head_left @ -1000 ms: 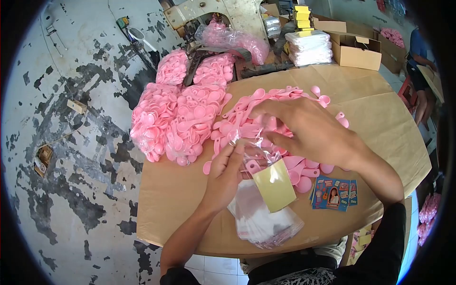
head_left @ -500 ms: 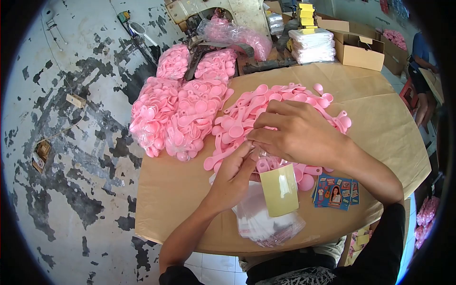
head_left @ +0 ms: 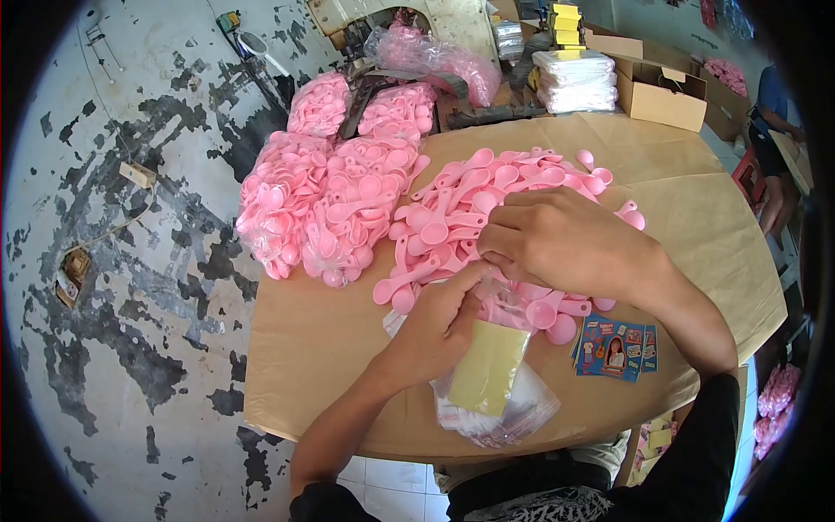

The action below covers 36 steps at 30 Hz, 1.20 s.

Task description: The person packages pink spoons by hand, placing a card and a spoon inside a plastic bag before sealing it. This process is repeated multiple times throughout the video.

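Observation:
Between my hands hangs a small clear plastic bag (head_left: 511,304) with a yellow card (head_left: 489,370) and some pink plastic inside. My left hand (head_left: 435,329) pinches its upper left edge between thumb and fingers. At the bag's top, my right hand (head_left: 570,242) has its fingers curled together; the fingertips are partly hidden, but they appear to grip the bag's mouth. Just beyond both hands lies a heap of pink measuring spoons (head_left: 474,183). Beneath the held bag is a pile of flat clear bags (head_left: 526,413). Blue printed cards (head_left: 609,350) lie below my right wrist.
Large clear sacks of pink spoons (head_left: 348,209) stand at the table's left edge. Toward the back are a stack of clear packets (head_left: 574,83) and an open cardboard box (head_left: 665,96). Another person (head_left: 774,113) sits at the far right.
The bag with the yellow card has swung to the left and tilted. My right hand has shifted slightly right and down, my left hand slightly right.

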### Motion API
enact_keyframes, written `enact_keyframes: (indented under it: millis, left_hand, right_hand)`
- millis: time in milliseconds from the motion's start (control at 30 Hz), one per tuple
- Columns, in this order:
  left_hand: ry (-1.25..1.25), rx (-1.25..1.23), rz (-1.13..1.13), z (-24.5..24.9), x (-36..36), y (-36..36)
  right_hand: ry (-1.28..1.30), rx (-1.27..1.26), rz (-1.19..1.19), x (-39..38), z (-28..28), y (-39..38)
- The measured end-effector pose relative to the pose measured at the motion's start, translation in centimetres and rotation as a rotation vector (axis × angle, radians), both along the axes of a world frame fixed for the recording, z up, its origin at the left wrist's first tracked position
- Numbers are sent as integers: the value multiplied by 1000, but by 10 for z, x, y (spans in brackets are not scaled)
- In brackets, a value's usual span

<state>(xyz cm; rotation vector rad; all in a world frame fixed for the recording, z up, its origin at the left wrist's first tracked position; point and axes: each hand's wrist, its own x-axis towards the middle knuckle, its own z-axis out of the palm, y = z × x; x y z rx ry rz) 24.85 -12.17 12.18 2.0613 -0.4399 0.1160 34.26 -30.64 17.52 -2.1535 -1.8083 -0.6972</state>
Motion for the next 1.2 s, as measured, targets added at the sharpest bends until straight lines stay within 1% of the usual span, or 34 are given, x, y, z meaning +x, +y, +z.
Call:
enact_keyframes:
  millis: [33,133,233,300,333,367,400,433,467,500,533,567,600,633,667,700,733,767,800,867,900,933,967,1033,1100,1200]
  left_hand:
    - [0,32,-6,1,-1,0]
    - [-42,148,-21,-4,1,4]
    - [-183,-40,-95,12,1,2]
    - [82,-283,-77,20,-6,2]
    - [214,-411,-72,21,-7,3]
    - [227,-470,-55,20,-5,4]
    - [243,-529,-40,19,-2,4]
    - [264,-588,-27,18,1,3]
    - [266,-582,1,15,4,5]
    - [268,-574,28,10,8,8]
    - [269,-564,54,7,11,10]
    - [296,-568,89,9,11,9]
    - [349,-587,75,8,12,8]
    - [400,-598,63,7,11,10]
    - [437,-602,52,6,13,11]
    - [434,-644,83,-5,13,14]
    - [420,-583,59,-2,14,12]
    - [412,-529,41,3,12,10]
    - [408,-473,24,5,10,7]
    - [413,-529,23,-4,12,7]
    - [407,-553,22,-6,13,6]
    - [402,-567,29,-4,12,4]
    - [398,-583,40,-2,10,0]
    - [380,-615,62,-2,7,-5]
    - [361,-629,72,-4,4,-7]
    - [365,-683,23,-6,-2,-10]
  right_hand:
    - [37,-21,-2,-1,1,-1]
    - [94,22,-22,-1,2,1]
    - [84,346,-62,0,13,-3]
    - [309,515,-42,2,38,-23]
    - [473,604,14,2,50,-37]
    - [637,690,67,3,59,-54]
    - [560,667,-26,12,66,-78]
    - [446,586,79,27,72,-96]
    - [569,622,64,50,68,-117]
    - [904,619,230,74,64,-136]
    - [954,715,215,107,37,-149]
    - [891,696,-49,138,0,-159]
    - [399,246,-227,186,-48,-189]
    - [180,-135,-813,167,-55,-193]
    - [269,-12,-842,158,-52,-197]
    - [351,112,-856,152,-44,-199]
    - [441,222,-861,149,-36,-200]
    - [378,339,-689,151,-30,-210]
    - [441,380,-737,144,-19,-209]
    - [572,480,-838,124,-6,-198]
    - [560,499,-649,121,-13,-191]
    - [670,507,-509,104,-20,-174]
    - [777,508,-364,82,-28,-151]
    - [872,351,-202,26,-35,-99]
    - [909,227,-60,-16,-40,-61]
    - [1059,260,-130,-42,-48,-43]
